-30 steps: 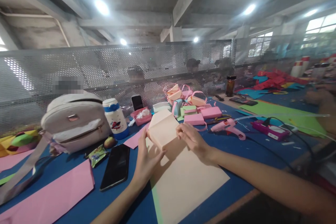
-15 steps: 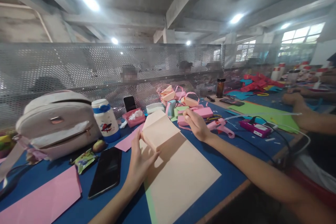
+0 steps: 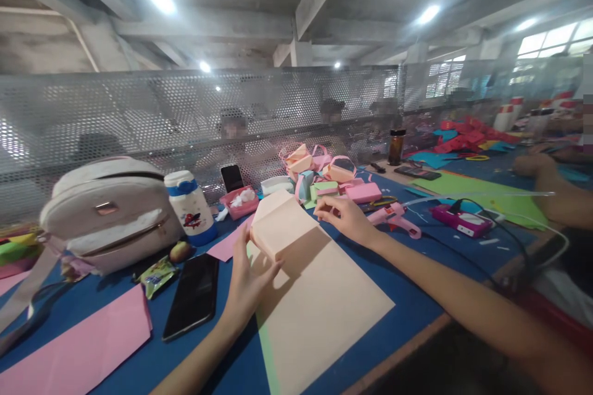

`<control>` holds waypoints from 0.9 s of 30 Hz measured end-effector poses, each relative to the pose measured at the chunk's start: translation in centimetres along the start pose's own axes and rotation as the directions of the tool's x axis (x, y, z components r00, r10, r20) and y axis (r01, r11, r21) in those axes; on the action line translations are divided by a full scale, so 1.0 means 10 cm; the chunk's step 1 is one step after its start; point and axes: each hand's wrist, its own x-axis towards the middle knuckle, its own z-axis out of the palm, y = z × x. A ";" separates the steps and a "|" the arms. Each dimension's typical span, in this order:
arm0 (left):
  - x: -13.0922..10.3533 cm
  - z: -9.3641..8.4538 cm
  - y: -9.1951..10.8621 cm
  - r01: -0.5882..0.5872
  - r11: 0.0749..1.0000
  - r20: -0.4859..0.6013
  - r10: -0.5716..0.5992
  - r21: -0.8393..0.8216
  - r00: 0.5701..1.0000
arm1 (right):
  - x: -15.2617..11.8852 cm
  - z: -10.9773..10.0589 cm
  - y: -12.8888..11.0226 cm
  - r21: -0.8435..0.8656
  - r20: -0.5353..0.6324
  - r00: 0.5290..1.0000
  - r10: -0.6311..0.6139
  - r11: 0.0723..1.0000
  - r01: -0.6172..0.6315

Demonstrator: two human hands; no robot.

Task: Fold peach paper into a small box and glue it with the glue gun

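A folded cream paper piece (image 3: 282,226) is held by my left hand (image 3: 248,278), thumb at its lower corner and fingers along its left side. Close to the right edge of that piece is my right hand (image 3: 345,217), its fingers curled and the thumb near the fingertips; whether something small is between them is too small to tell. Beneath lies a large cream sheet (image 3: 328,315) over a green one (image 3: 267,352). A pink glue gun (image 3: 393,217) rests to the right of my right hand.
Behind my hands is a pile of small paper bags (image 3: 319,166). At left are a white backpack (image 3: 115,216), a bottle (image 3: 189,207), a black phone (image 3: 193,296) and pink paper (image 3: 83,345). A purple power strip (image 3: 461,220) and another person's arm (image 3: 556,188) are at right.
My right hand has loosened from a tighter curl and tilted down slightly beside the folded paper. My left hand keeps its hold. The whole view has shifted a little.
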 end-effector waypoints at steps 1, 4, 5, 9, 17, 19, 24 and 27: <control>0.00 0.00 0.00 -0.002 1.000 0.000 0.002 -0.004 1.000 | 0.01 0.00 0.01 0.006 -0.010 1.000 0.002 1.000 -0.001; 0.00 -0.01 0.00 -0.007 1.000 0.006 0.007 -0.018 1.000 | 0.01 -0.01 0.04 0.012 -0.043 0.999 0.008 1.000 -0.008; 0.00 -0.01 0.00 -0.007 1.000 0.006 0.008 -0.021 1.000 | 0.01 -0.01 0.04 0.012 -0.052 0.999 0.015 1.000 -0.015; -0.01 -0.01 0.01 0.001 1.000 0.011 0.000 -0.021 1.000 | 0.00 -0.04 0.02 -0.025 -0.065 0.996 0.065 0.997 -0.066; -0.01 -0.01 0.02 -0.031 0.999 0.014 0.031 0.012 0.999 | 0.04 -0.14 0.02 -0.266 -0.068 0.989 0.130 0.953 -0.144; -0.01 -0.01 0.02 -0.038 0.999 0.017 0.038 0.017 0.999 | 0.06 -0.17 0.04 -0.317 -0.038 0.990 0.135 0.938 -0.140; -0.01 -0.01 0.02 -0.020 1.000 0.020 0.020 0.008 1.000 | 0.06 -0.22 0.10 -0.451 0.094 0.988 0.125 0.890 -0.070; -0.01 -0.01 0.02 -0.017 1.000 0.022 0.017 -0.001 1.000 | 0.04 -0.22 0.14 -0.514 0.167 0.976 0.143 0.857 -0.037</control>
